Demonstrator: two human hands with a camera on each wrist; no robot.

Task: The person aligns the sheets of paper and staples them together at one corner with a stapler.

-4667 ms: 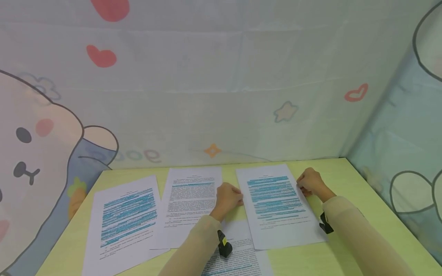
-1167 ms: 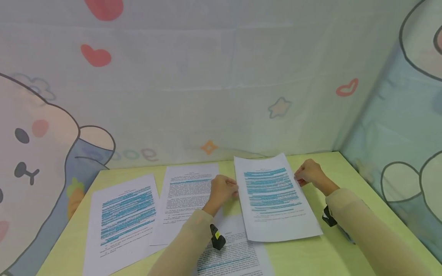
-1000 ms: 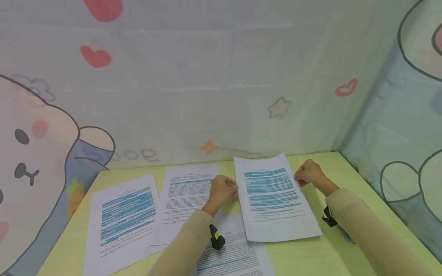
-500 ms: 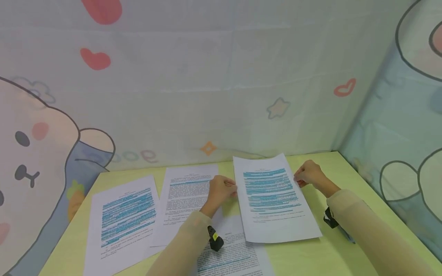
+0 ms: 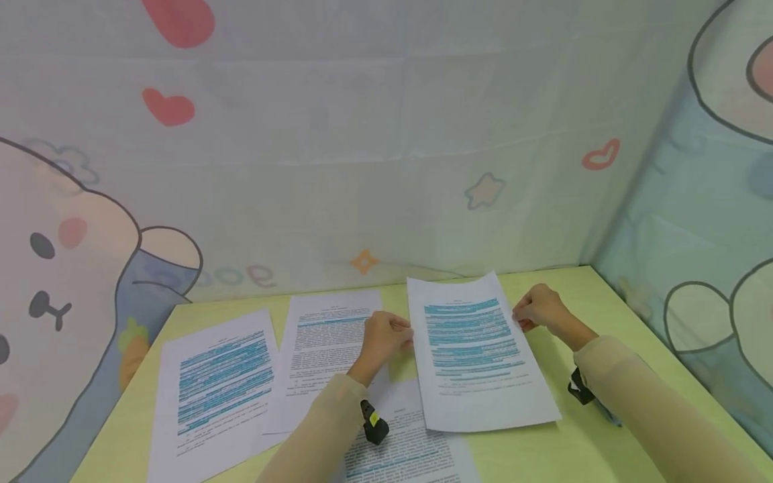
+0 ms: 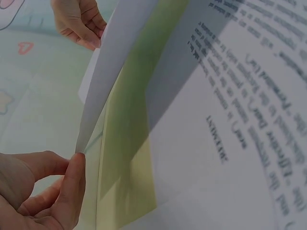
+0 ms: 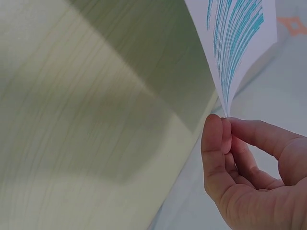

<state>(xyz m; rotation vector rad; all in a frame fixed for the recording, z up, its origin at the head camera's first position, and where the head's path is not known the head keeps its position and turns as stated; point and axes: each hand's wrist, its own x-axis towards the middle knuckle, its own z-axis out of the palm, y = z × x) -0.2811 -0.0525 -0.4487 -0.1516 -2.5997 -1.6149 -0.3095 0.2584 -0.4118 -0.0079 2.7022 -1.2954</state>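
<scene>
A printed sheet of paper (image 5: 474, 409) with many lines marked in blue is held up off the table, its upper part bowed between both hands. My left hand (image 5: 383, 337) pinches its left edge between thumb and fingers, as the left wrist view shows with the fingertips (image 6: 76, 165) on the paper's edge. On the opposite edge my right hand (image 5: 539, 306) pinches the sheet likewise; in the right wrist view thumb and index meet at the paper (image 7: 240, 38). The sheet overlaps the top of another page (image 5: 417, 443) lying beneath.
At the left lies a heavily blue-marked page (image 5: 217, 429), partly overlapped with a middle page (image 5: 332, 369) that has one blue line. The yellow wood-grain table (image 5: 580, 288) ends against a cartoon-printed cloth backdrop (image 5: 302, 201). The raised sheet casts a shadow (image 7: 163, 81).
Several seconds ago the sheet lay flat on the table; both hands have since lifted it by its side edges. Over the last second it stays held nearly still.
</scene>
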